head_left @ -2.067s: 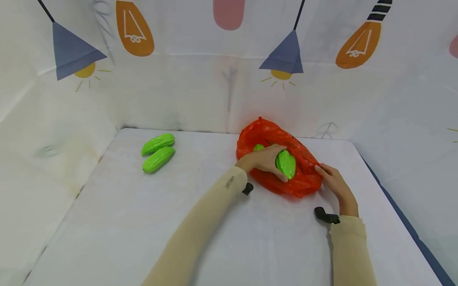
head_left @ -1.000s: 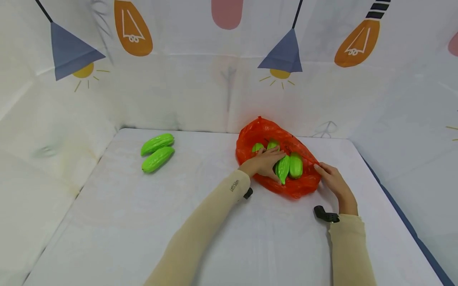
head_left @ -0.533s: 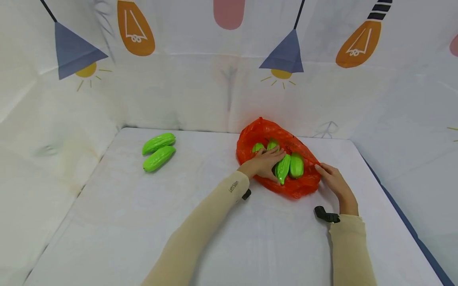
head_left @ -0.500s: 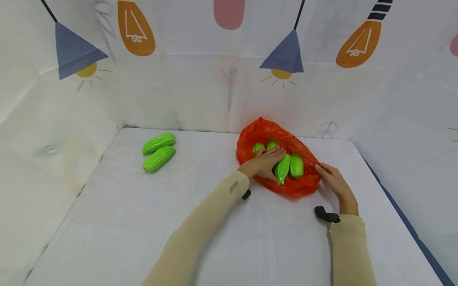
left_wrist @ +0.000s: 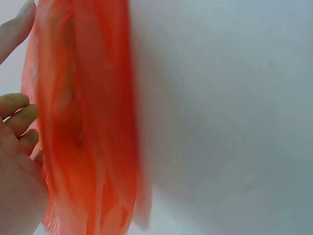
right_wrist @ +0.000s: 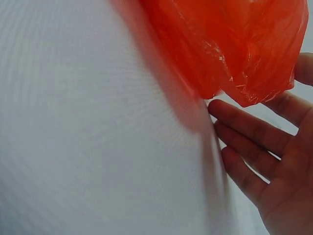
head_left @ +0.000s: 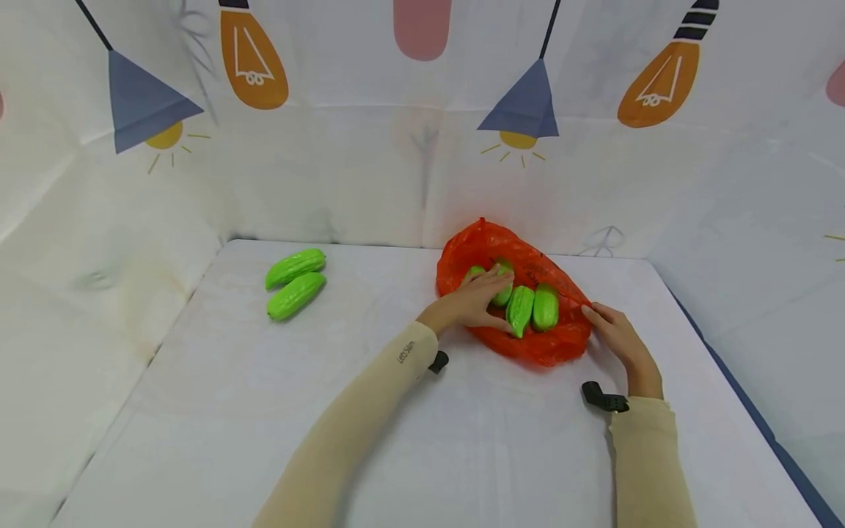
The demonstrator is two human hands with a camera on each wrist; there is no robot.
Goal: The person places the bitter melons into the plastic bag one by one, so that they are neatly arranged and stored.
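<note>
A red plastic bag [head_left: 561, 345] lies with its mouth spread at the back of the table. Inside it are several green bitter melons [head_left: 545, 308], two of them side by side and others further left, partly covered. My left hand [head_left: 465, 301] hovers over the bag's left side with its fingers spread, thumb tip close to the middle bitter melon [head_left: 520, 309]; no melon is in its grasp. At the bag's right edge my right hand [head_left: 619, 334] pinches the rim between thumb and forefinger. The right wrist view shows its other fingers [right_wrist: 249, 125] straighter beneath the plastic.
Two more bitter melons [head_left: 295, 295] lie together at the table's back left. White cloth covers the table [head_left: 502, 440]. A white curtain [head_left: 370, 176] printed with lamps and bulbs rises directly behind the bag.
The left hand first held a bitter melon in the bag, then let it go among the others. It has since drawn back slightly left. My right hand stays at the rim.
</note>
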